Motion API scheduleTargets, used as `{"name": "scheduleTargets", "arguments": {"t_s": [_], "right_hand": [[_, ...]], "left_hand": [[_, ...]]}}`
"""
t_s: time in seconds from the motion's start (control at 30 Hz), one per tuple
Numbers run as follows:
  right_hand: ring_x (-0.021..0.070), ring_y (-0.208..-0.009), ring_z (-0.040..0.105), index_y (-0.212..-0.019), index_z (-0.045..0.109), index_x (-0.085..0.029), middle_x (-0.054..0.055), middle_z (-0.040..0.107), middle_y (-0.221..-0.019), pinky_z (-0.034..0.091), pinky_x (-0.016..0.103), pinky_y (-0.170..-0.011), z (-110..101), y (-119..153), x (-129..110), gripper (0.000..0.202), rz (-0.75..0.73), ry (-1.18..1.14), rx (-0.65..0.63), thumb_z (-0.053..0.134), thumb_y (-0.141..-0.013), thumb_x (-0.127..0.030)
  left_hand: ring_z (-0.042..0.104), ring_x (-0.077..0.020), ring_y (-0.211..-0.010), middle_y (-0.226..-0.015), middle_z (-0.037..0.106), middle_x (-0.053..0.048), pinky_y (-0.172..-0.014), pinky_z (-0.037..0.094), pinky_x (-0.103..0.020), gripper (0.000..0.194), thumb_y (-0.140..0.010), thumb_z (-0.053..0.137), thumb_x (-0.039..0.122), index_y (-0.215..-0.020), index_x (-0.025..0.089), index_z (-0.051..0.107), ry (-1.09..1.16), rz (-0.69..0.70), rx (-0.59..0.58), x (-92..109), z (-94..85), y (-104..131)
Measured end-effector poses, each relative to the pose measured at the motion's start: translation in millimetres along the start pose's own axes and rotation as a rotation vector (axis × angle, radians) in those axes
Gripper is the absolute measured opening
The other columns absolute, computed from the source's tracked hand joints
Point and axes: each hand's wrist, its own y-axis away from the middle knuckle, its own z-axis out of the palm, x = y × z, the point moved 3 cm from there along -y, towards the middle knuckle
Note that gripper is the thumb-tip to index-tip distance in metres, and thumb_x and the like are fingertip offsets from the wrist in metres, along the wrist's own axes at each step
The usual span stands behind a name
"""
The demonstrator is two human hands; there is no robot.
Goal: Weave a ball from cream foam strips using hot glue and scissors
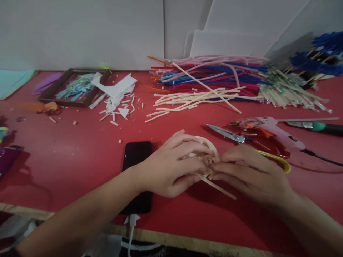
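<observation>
Both hands meet near the middle of the red table (80, 157), closed around a small coil of cream-coloured cane strips (207, 151). The left hand (171, 167) curls over the coil from the left, fingers laid across its top and thumb tucked under; the right hand (249, 173) pinches the coil's right edge with its fingertips. One loose strip end (219, 188) sticks out toward the near right, lying on the table.

To do this winding well, I judge the left hand should keep the coil pressed flat and firm so the turns do not spring apart, while the right hand feeds the loose end snugly against the previous turn, with short re-grips close to the coil.

A black phone (137, 167) lies just left of the left wrist, its cable running off the near edge. Scissors (241, 137) and a glue gun (276, 132) lie just beyond the right hand. Farther off, a heap of cream and coloured strips (209, 84) spreads along the far side.
</observation>
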Motion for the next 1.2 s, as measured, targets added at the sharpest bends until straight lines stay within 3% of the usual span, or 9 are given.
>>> {"name": "scheduleTargets", "arguments": {"t_s": [0.2,0.6,0.67,0.77,0.87,0.93,1.03,1.2], "right_hand": [[0.0126,-0.073,0.068,-0.093,0.070,-0.026,0.001,0.072,-0.081,0.056,0.025,-0.067,1,-2,-5,0.016,-0.116,0.019,0.056,0.056,-0.100,-0.030],[0.0169,-0.076,0.068,-0.103,0.063,-0.025,0.003,0.070,-0.086,0.057,0.030,-0.070,-1,2,-8,0.009,-0.137,0.053,0.069,0.065,-0.094,-0.027],[0.0168,-0.074,0.068,-0.100,0.063,-0.025,0.003,0.070,-0.084,0.057,0.029,-0.067,-3,1,-9,0.008,-0.045,-0.025,0.066,0.062,-0.092,-0.023],[0.0120,-0.057,0.061,-0.084,0.062,-0.023,-0.001,0.066,-0.069,0.050,0.023,-0.052,2,3,-7,0.013,0.255,-0.248,-0.026,0.054,-0.092,-0.020],[0.0116,-0.053,0.061,-0.079,0.062,-0.023,-0.001,0.066,-0.064,0.049,0.021,-0.046,16,12,-5,0.020,0.591,-0.564,-0.131,0.062,-0.092,-0.038],[0.0135,-0.060,0.067,-0.084,0.061,-0.023,0.001,0.071,-0.072,0.053,0.021,-0.051,25,19,-5,0.027,0.742,-0.714,-0.110,0.072,-0.085,-0.048],[0.0142,-0.065,0.070,-0.091,0.055,-0.025,0.001,0.073,-0.077,0.056,0.021,-0.056,31,27,-4,0.037,0.880,-0.836,-0.054,0.081,-0.077,-0.047],[0.0147,-0.074,0.075,-0.088,0.050,-0.025,-0.001,0.075,-0.077,0.062,0.025,-0.071,29,21,-8,0.043,1.002,-1.184,-0.078,0.087,-0.073,-0.041]], "left_hand": [[0.054,-0.0243,-0.129,-0.128,0.072,-0.006,-0.124,0.030,-0.051,0.013,-0.097,0.061,0.029,-0.103,0.023,0.071,-0.093,-0.004,-0.002,0,2.3,4],[0.056,-0.0229,-0.128,-0.124,0.074,-0.006,-0.123,0.032,-0.047,0.010,-0.095,0.061,0.027,-0.100,0.022,0.068,-0.138,0.033,0.036,1,1.1,4],[0.057,-0.0230,-0.128,-0.123,0.075,-0.006,-0.121,0.034,-0.047,0.008,-0.094,0.062,0.026,-0.099,0.022,0.067,-0.140,0.033,0.037,1,0.7,5],[0.059,-0.0234,-0.127,-0.122,0.075,-0.005,-0.120,0.034,-0.047,0.006,-0.094,0.061,0.023,-0.097,0.022,0.066,-0.121,0.024,0.020,2,0.8,4],[0.062,-0.0231,-0.124,-0.118,0.076,-0.005,-0.116,0.039,-0.045,0.007,-0.093,0.059,0.021,-0.096,0.020,0.066,-0.110,0.030,0.019,2,1.3,1],[0.064,-0.0229,-0.121,-0.116,0.076,-0.006,-0.112,0.044,-0.042,0.008,-0.093,0.059,0.019,-0.095,0.019,0.067,-0.114,0.043,0.030,3,1.6,0],[0.065,-0.0251,-0.119,-0.117,0.076,-0.007,-0.108,0.048,-0.042,0.008,-0.093,0.058,0.020,-0.092,0.018,0.066,-0.137,0.058,0.048,4,2.1,-1],[0.065,-0.0288,-0.121,-0.120,0.076,-0.008,-0.108,0.050,-0.046,0.011,-0.094,0.057,0.023,-0.095,0.017,0.067,-0.177,0.084,0.044,3,2.6,0]]}}
